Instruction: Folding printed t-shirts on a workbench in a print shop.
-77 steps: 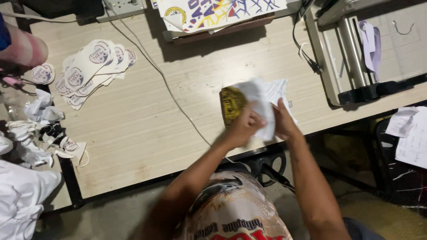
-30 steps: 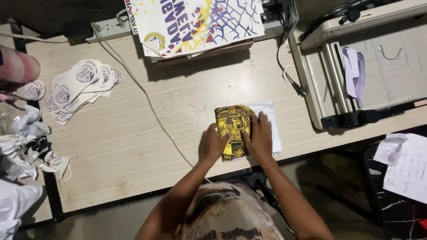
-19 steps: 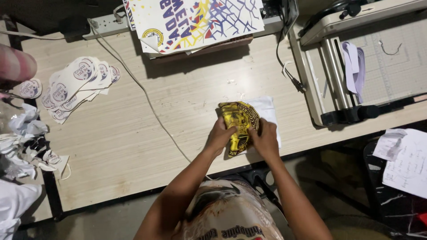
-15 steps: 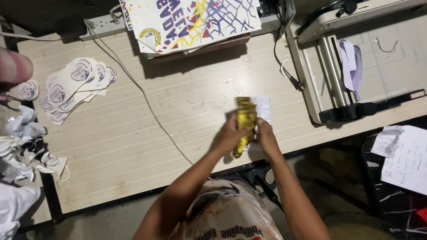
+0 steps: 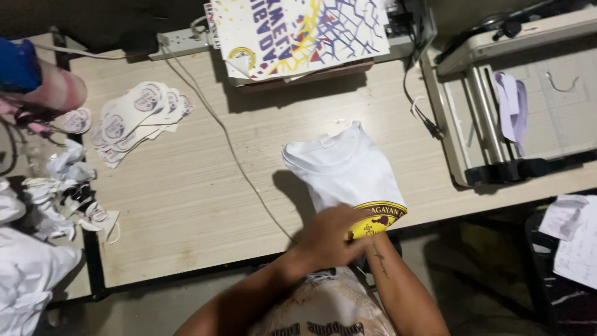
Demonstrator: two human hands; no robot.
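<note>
A folded white T-shirt lies on the pale wooden table, its collar end pointing away from me. A round yellow and black print shows at its near end by the table's front edge. My left hand is blurred and closed on that near end, just left of the print. My right hand meets the shirt at the same spot. It is mostly hidden by my left hand and the cloth, so only the wrist and tattooed forearm show.
A stack of colourful printed sheets lies at the table's far edge. A pale machine stands on the right. Cut-out stickers and white scraps lie left. A thin cable crosses the table. Another person's arm is at far left.
The bundle with the yellow print was turned on edge between my hands. Now the shirt lies flat with its white side up, stretched away from me. The view has shifted slightly.
</note>
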